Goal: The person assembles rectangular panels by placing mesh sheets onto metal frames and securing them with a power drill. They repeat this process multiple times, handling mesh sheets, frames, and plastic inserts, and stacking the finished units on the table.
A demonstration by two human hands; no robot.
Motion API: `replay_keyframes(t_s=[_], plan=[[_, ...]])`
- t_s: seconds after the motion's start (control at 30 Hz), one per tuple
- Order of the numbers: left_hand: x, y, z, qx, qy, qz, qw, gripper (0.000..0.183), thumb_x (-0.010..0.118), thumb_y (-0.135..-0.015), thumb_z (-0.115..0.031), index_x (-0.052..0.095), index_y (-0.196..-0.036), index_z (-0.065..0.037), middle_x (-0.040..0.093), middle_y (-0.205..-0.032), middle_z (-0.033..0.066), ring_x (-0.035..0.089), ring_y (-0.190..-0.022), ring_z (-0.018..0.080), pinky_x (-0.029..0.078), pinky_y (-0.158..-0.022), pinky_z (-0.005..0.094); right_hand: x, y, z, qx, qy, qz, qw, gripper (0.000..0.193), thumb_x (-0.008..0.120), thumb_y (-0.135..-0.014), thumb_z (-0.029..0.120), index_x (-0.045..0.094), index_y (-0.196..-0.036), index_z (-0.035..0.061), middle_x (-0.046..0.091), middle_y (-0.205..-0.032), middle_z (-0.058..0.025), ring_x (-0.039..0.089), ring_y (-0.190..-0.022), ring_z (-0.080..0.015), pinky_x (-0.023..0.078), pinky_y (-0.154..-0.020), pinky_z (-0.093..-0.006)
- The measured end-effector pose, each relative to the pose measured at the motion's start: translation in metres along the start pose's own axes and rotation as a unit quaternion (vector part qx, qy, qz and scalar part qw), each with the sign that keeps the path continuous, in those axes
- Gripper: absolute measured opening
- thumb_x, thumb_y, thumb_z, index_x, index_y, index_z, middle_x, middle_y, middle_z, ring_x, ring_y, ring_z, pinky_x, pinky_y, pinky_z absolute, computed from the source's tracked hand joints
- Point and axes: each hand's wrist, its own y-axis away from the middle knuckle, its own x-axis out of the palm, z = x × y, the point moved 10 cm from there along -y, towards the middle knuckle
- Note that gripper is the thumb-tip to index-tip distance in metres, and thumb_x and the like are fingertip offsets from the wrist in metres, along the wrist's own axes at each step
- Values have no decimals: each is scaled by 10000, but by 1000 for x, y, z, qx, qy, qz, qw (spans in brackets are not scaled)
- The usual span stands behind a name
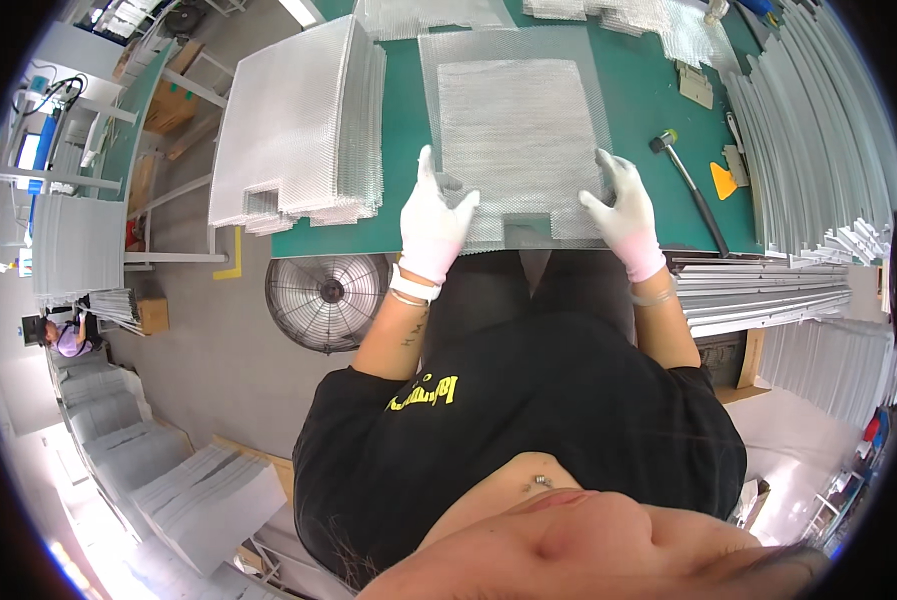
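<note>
A silver mesh sheet with a notch in its near edge (519,120) lies on the green table, a wider, finer mesh layer (559,42) showing around it. My left hand (435,218), in a white glove, is at the sheet's left edge, its thumb and forefinger spread apart. At the right edge is my right hand (627,215), gloved too, with thumb and fingers apart and the thumb tip close to the mesh. Both hands look open. Whether the fingertips touch the sheet I cannot tell.
A tall stack of notched mesh sheets (284,120) stands on the left. To the right lie a hammer (691,190), a yellow scraper (723,180) and a metal piece (695,86), beside a long row of sheets (819,130). A floor fan (329,300) stands below the table edge.
</note>
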Motion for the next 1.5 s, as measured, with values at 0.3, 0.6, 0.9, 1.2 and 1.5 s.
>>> replay_keyframes(t_s=[0.3, 0.6, 0.9, 1.2, 1.5], plan=[[35, -24, 18, 68, -160, 36, 984, 786, 758, -812, -286, 403, -1465, -29, 625, -1168, 178, 640, -1043, 343, 535, -885, 402, 35, -4, -31, 46, 84, 54, 994, 641, 756, -802, 235, 537, -1375, 51, 544, -1326, -205, 559, -1211, -366, 479, -1015, -400], [34, -17, 24, 43, -133, 38, 990, 719, 754, -815, -292, 467, -1421, -32, 619, -1172, 161, 634, -1067, 333, 531, -895, 405, 39, -2, -35, 70, 90, 78, 990, 645, 761, -799, 232, 535, -1380, 66, 514, -1350, -192, 557, -1209, -367, 486, -1012, -403], [36, -21, 27, -27, -147, 95, 984, 778, 775, -795, -334, 452, -1448, -59, 571, -1254, 171, 594, -1137, 351, 505, -947, 424, 38, -11, -32, 99, 165, 138, 972, 640, 775, -807, 273, 546, -1376, 93, 459, -1384, -215, 597, -1148, -380, 511, -986, -403], [54, -25, 19, 154, -337, 137, 919, 657, 570, -910, -412, 447, -1481, -111, 357, -1563, 160, 302, -1436, 444, 172, -1169, 634, -71, -177, -129, 47, 158, -48, 985, 377, 583, -892, 363, 720, -997, 28, 702, -1018, -223, 663, -989, -398, 515, -917, -443], [53, -28, 12, 139, -321, 149, 925, 674, 611, -863, -352, 458, -1465, -89, 365, -1551, 173, 306, -1426, 449, 161, -1182, 619, -84, -309, -367, 308, 376, 57, 872, 495, 537, -931, 426, 672, -1240, 64, 633, -1301, -210, 605, -1215, -394, 484, -1005, -474]])
